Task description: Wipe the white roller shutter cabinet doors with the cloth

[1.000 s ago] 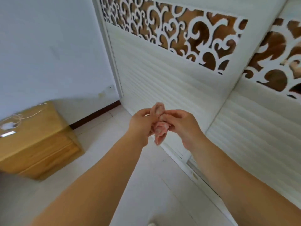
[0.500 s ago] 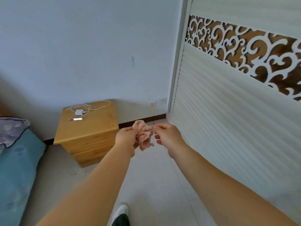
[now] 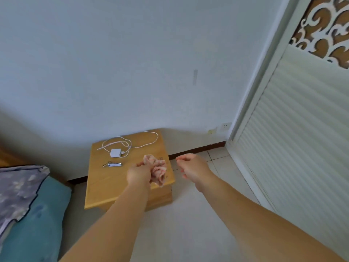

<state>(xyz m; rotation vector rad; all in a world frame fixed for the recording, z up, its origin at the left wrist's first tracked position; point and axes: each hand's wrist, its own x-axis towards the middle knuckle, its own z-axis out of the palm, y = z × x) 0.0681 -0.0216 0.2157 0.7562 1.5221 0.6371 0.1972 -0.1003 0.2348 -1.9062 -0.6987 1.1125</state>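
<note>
Head view: wall (image 3: 132,63) fills most of what you see, pale and bare, with a socket (image 3: 224,126) low near its right end. Shutter door (image 3: 294,133) runs down your right side, white ribbed slats, with a brown-and-white scrollwork panel (image 3: 326,29) above them. Neither of your hands touches it. Floor (image 3: 188,224) is pale tile. Bed (image 3: 30,214) sits at lower left, teal sheet with a grey patterned cover (image 3: 17,190) over it. Nightstand (image 3: 120,178) stands against the wall between bed and door, light wood. On its top lie a white charger (image 3: 115,152) with its cable (image 3: 136,140) looped behind it, and a metal nail clipper (image 3: 113,164) just in front of the charger.

Your left hand (image 3: 138,173) is closed around the cloth (image 3: 157,170), a crumpled pink wad sticking out past your fingers on the right, held over the nightstand's front right part. Whether it touches the wood, you cannot tell. Your right hand (image 3: 191,167) is apart from the cloth, over the floor beside the nightstand, fingers loosely curled and holding nothing.
</note>
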